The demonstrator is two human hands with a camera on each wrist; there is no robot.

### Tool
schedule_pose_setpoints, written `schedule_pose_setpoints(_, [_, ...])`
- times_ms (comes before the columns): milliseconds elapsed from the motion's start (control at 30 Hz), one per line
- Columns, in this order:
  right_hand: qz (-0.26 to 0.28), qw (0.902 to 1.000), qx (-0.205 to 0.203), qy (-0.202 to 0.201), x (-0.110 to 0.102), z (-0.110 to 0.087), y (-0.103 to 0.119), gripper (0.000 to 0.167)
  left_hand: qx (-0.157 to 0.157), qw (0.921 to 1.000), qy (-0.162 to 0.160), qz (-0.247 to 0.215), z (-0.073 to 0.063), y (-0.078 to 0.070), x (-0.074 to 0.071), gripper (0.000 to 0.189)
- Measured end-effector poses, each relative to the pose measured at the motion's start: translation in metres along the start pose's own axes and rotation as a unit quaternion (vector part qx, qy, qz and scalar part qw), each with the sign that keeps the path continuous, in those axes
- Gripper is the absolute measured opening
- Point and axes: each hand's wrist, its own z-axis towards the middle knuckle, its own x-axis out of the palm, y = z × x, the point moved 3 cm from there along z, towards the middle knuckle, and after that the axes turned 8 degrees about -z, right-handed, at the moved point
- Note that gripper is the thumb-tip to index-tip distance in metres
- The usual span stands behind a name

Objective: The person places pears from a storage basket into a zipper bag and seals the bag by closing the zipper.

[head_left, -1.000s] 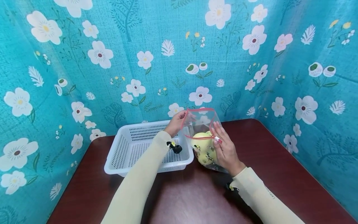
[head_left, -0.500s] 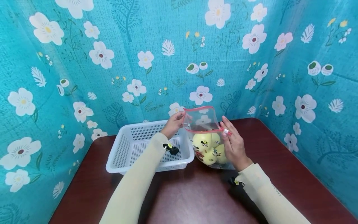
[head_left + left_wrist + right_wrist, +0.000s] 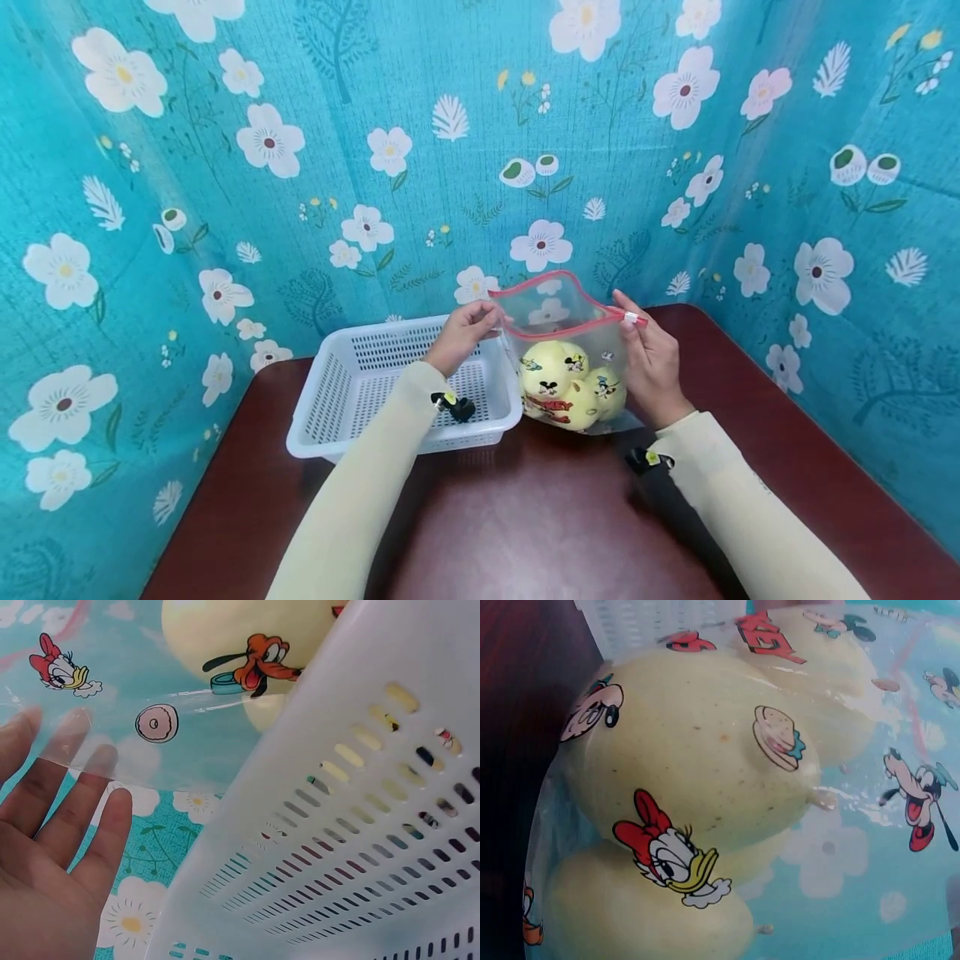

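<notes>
A clear zip bag [image 3: 577,323] printed with cartoon characters stands on the table, its red-edged mouth gaping. Inside lie several pale yellow pears [image 3: 558,367], speckled and stemmed in the right wrist view. My left hand [image 3: 461,335] pinches the left corner of the bag's mouth; in the left wrist view some of its fingers show through the plastic. At the opposite corner, my right hand [image 3: 654,360] pinches the red zip end beside the white slider [image 3: 630,317]. The right wrist view shows the bag and pears [image 3: 697,742] close up, without a clear look at the fingers.
A white slotted plastic basket [image 3: 318,408] stands left of the bag, under my left forearm, its right wall close to the bag. Both are on a dark red-brown table [image 3: 517,517]. A blue flowered curtain [image 3: 450,200] hangs behind and at the sides.
My right hand has moved right and up with its corner of the bag, stretching the mouth wider. My left hand has stayed near the left corner. The pears have come into fuller view.
</notes>
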Motion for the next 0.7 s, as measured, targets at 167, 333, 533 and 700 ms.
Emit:
schedule_pose_setpoints(167, [-0.003, 0.9988, 0.046, 0.014, -0.005, 0.005, 0.001, 0.030, -0.006, 0.9998, -0.008, 0.017, -0.010, -0.001, 0.001, 0.023])
schedule_pose_setpoints(333, [-0.020, 0.9952, 0.094, 0.016, -0.010, 0.003, -0.022, 0.030, -0.004, 0.9994, -0.008, 0.034, -0.017, -0.004, 0.003, 0.023])
schedule_pose_setpoints(533, [-0.030, 0.9901, 0.136, 0.018, -0.014, 0.000, -0.048, 0.031, 0.006, 0.9986, 0.005, 0.052, -0.025, -0.012, 0.006, 0.025])
schedule_pose_setpoints(700, [-0.047, 0.9897, 0.135, 0.009, -0.017, 0.000, -0.052, 0.028, 0.010, 0.9975, 0.010, 0.069, -0.031, -0.016, 0.006, 0.027])
